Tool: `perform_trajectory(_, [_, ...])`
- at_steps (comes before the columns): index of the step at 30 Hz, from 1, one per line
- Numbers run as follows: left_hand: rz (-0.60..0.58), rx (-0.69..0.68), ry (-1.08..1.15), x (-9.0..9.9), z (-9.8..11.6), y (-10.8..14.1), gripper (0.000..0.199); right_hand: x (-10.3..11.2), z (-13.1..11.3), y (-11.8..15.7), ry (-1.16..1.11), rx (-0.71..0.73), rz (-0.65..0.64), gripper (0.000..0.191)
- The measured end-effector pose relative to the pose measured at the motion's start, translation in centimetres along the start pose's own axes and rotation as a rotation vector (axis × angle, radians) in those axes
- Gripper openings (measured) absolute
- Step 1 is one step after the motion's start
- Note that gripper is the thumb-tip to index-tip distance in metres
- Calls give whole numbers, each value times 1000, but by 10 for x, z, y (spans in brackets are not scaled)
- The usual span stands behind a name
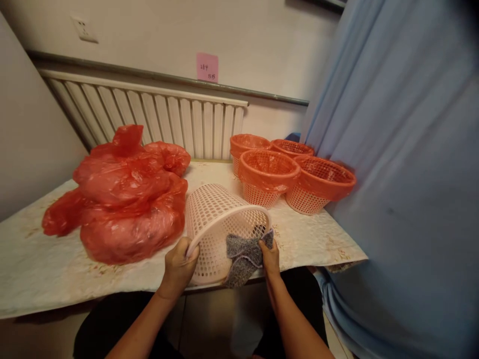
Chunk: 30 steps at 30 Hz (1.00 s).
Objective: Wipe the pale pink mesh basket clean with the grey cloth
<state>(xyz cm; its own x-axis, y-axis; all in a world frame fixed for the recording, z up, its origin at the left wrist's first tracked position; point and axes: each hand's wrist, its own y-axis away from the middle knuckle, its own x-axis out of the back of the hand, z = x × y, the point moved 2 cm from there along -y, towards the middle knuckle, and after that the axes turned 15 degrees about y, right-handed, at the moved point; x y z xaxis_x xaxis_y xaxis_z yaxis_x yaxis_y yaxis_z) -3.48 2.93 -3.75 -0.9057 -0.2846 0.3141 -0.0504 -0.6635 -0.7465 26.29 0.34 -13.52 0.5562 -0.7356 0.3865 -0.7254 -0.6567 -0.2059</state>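
Note:
A pale pink perforated plastic wastebasket (209, 209) lies tilted on its side on the table, its mouth facing me. My left hand (178, 264) is closed around the left side of its rim. At the right side of the rim, my right hand (270, 257) is closed on a grey cleaning cloth (243, 254) with a light purple edge. The cloth touches the rim there, and its loose part hangs in front of the basket's opening. Some fingers of the right hand are hidden behind the cloth.
Filled red plastic bags (130, 214) are heaped on the left of the table (30, 269). Several wastebaskets lined with red bags (267, 174) stand at the back right. A blue curtain (396, 174) hangs along the right side; a radiator (168, 119) is behind.

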Motion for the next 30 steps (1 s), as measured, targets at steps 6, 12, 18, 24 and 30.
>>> perform_trajectory(6, [-7,142,-37,19,-4,14,20,7,-28,-6,7,38,4,39])
perform_trajectory(12, [-62,144,-91,19,5,-6,16,39,-121,-20,227,560,130,31])
perform_trajectory(18, [-196,-75,-132,0,37,-41,10,40,-191,2,567,973,75,44])
perform_trajectory(24, [-288,-67,-71,-7,38,-49,14,34,-189,-3,542,979,22,45])
perform_trajectory(30, [-263,-47,-15,-1,28,-39,18,33,-175,1,410,870,49,42])
